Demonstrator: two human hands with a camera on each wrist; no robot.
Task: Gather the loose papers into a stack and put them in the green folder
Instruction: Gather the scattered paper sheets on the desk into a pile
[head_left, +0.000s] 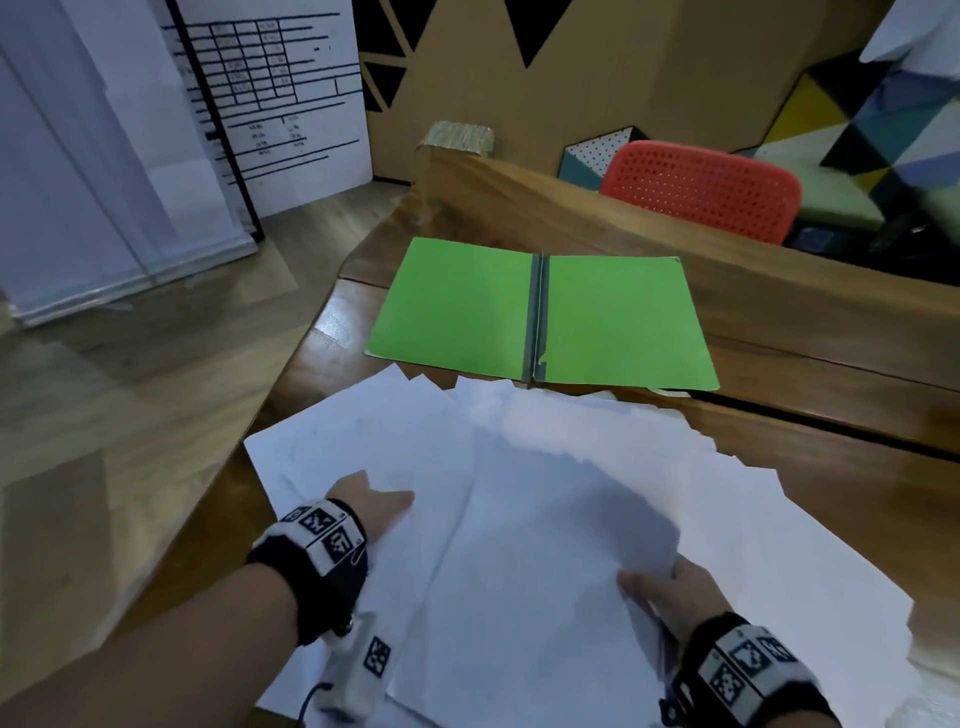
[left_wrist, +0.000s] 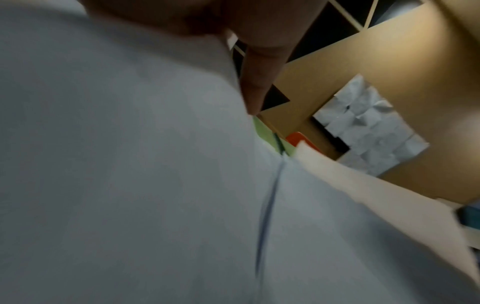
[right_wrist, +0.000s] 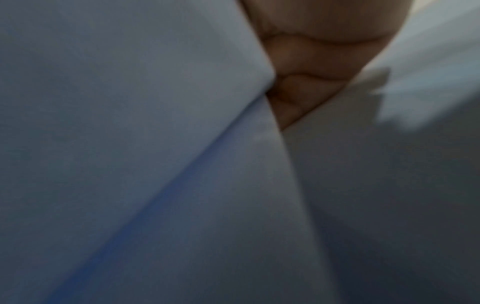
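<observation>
Our left hand (head_left: 376, 501) slips under the fanned white papers (head_left: 545, 519), its grip hidden; our right hand (head_left: 670, 592) pinches their lifted near edge. The green folder (head_left: 540, 317) lies open just beyond them on the wooden table (head_left: 810, 509), a red chair (head_left: 701, 187) behind.

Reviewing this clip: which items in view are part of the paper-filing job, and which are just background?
Part of the job:
loose papers, fanned out on the desk
green folder, lying open beyond them
left hand and right hand, both at the sheets

Just lying about:
red chair
printed board
</observation>
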